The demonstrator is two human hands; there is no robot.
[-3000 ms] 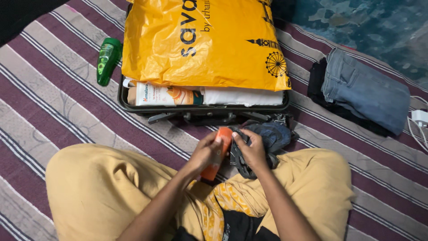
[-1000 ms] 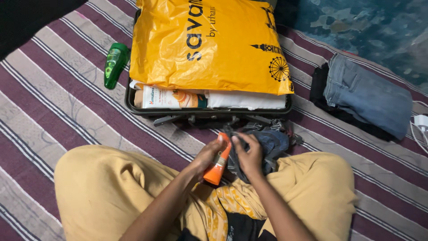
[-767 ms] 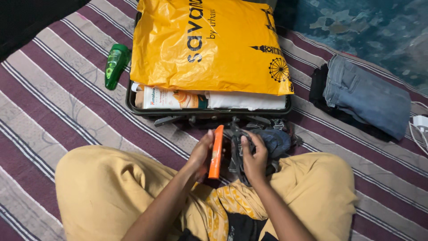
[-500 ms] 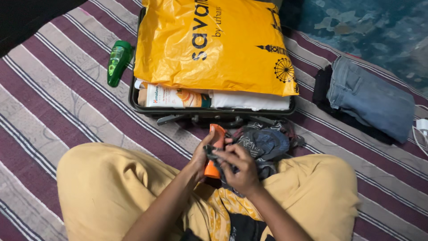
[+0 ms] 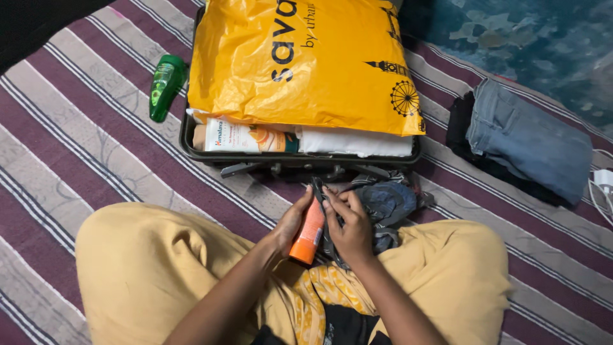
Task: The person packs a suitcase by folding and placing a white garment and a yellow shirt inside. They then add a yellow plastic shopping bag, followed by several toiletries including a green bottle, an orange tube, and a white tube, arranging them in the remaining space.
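The person sits cross-legged on a striped bedspread (image 5: 96, 147), knees in tan trousers spread wide. The left hand (image 5: 292, 220) is closed around an orange tube (image 5: 309, 231), holding it upright and slightly tilted above the lap, cap end down near the trouser fabric. The right hand (image 5: 350, 223) sits just beside the tube, fingers clenched into a dark pouch (image 5: 383, 204) of grey-blue cloth, pulling its edge up against the tube's upper end. Whether the tube's tip is already inside the pouch I cannot tell, as the fingers cover that spot. The rest of the pouch lies bunched on the bedspread, touching the right knee.

Just past the hands lies an open suitcase (image 5: 300, 160), its dark rim facing the person. A big yellow plastic bag (image 5: 300, 64) covers most of what is packed inside. Along the near edge, under the bag, lies a white and orange tube (image 5: 246, 137) on its side, and next to it some folded white cloth (image 5: 354, 142). A green bottle (image 5: 165, 86) lies on the bedspread just left of the suitcase. Well off to the right is a folded pair of jeans (image 5: 527, 140) on top of something black, with a white charger (image 5: 602, 182) and cable at the far right edge.
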